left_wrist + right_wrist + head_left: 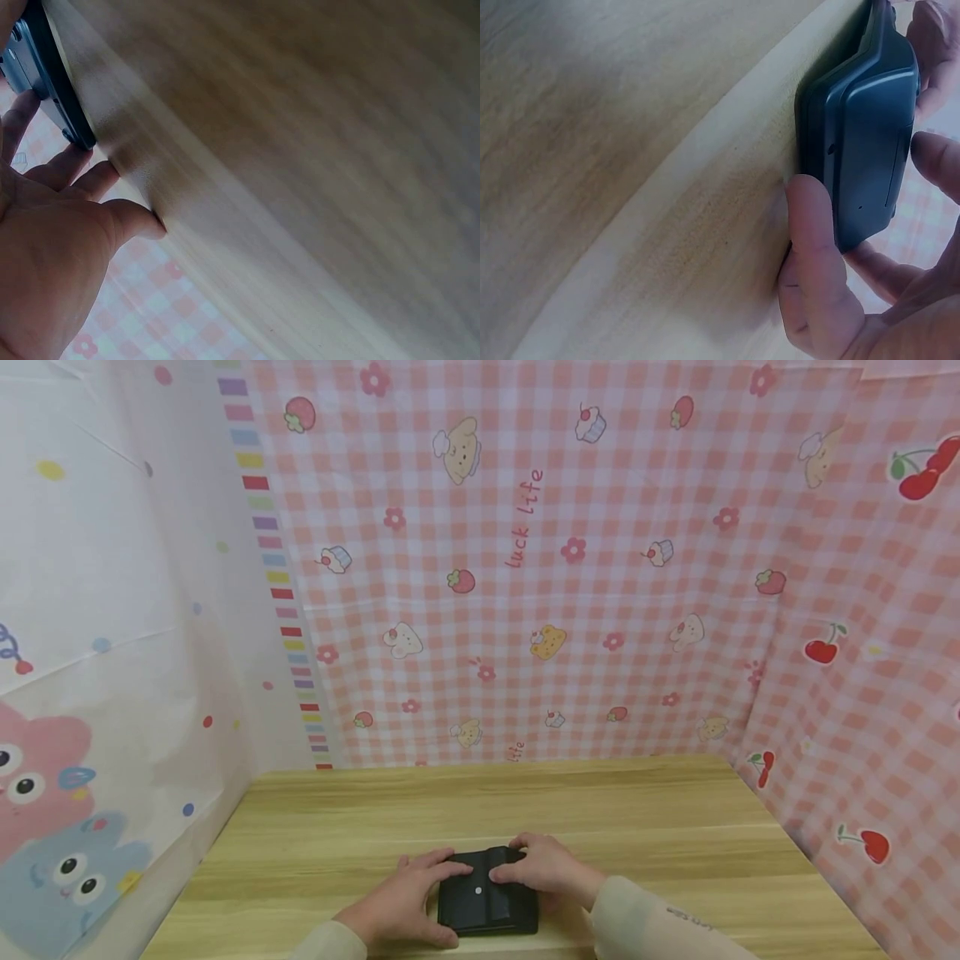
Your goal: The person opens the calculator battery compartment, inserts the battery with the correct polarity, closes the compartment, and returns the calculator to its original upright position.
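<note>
A black wallet (475, 906) with a silver snap and a raised dark strip lies flat near the table's front edge. My left hand (401, 900) holds its left side, thumb at the near corner and a finger over the top. In the left wrist view, the outer fingers of that hand (64, 240) are spread, tips on the tabletop. From the right, my right hand (553, 867) grips the wallet's far part, a digit on the raised strip. The right wrist view has the wallet's side (866, 157) with fingers (814, 225) against its edge.
The wooden table (337, 827) backs onto a pink checked cloth (570, 602). A white patterned cloth (135, 602) hangs at the left. Another checked cloth with cherries (877, 693) hangs at the right.
</note>
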A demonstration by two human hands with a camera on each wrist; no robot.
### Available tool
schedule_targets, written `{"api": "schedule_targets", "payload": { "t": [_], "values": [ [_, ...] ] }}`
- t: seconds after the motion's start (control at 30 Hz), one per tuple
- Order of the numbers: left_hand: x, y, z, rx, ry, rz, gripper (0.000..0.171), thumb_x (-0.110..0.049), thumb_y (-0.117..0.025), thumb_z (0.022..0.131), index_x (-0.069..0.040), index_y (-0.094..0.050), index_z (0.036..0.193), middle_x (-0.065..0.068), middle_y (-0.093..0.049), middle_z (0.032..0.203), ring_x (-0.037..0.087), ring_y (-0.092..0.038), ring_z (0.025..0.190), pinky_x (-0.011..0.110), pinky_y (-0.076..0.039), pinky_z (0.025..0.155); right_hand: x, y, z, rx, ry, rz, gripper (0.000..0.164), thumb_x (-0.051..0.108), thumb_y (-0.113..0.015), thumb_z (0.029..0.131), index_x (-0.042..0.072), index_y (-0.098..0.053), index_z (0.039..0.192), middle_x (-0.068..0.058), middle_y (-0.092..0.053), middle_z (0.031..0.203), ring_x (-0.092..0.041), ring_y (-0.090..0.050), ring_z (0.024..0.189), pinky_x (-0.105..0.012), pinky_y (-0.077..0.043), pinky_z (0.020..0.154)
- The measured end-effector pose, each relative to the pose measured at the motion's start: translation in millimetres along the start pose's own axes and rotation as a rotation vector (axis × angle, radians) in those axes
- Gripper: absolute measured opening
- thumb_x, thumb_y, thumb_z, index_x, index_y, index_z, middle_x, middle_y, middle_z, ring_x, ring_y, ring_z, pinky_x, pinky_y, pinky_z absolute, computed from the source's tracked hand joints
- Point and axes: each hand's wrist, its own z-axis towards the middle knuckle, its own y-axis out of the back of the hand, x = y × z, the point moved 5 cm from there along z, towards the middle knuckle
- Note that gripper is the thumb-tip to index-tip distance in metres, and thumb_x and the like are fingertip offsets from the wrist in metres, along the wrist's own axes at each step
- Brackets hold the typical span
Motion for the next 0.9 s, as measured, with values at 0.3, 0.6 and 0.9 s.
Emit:
{"api": "schedule_targets", "payload": {
  "t": [0.3,0.6,0.9],
  "values": [
    [-1.7,0.1,-0.6,0.003,-0.010,0.001,0.084,-0.049,-0.094,0.078,-0.038,-0.057,0.152,0.018,-0.039,0.171,0.045,-0.037,0.158,0.088,-0.014,0.118,0.6,0.9,-1.5,-0.007,-0.009,0.007,0.061,0.040,-0.086,0.088,0.006,-0.066,0.135,-0.022,-0.068,0.130,-0.031,-0.066,0.106,-0.054,-0.065,0.081],
    [-1.8,-0.1,-0.6,0.004,0.003,0.000,0.084,-0.048,-0.095,0.077,-0.038,-0.057,0.151,0.017,-0.039,0.171,0.046,-0.037,0.158,0.088,-0.013,0.118,0.4,0.3,-1.2,0.007,-0.010,0.009,0.062,0.040,-0.086,0.089,0.005,-0.065,0.136,-0.022,-0.068,0.125,-0.031,-0.066,0.101,-0.051,-0.066,0.068],
    [-2.8,0.8,1.9,0.016,0.017,0.011,0.085,-0.044,-0.096,0.077,-0.038,-0.056,0.151,0.018,-0.039,0.170,0.051,-0.038,0.155,0.091,-0.014,0.115,-1.2,0.1,0.9,-0.003,-0.018,0.012,0.061,0.040,-0.086,0.089,0.007,-0.065,0.135,-0.023,-0.065,0.126,-0.032,-0.065,0.102,-0.051,-0.065,0.063]
  ]
}}
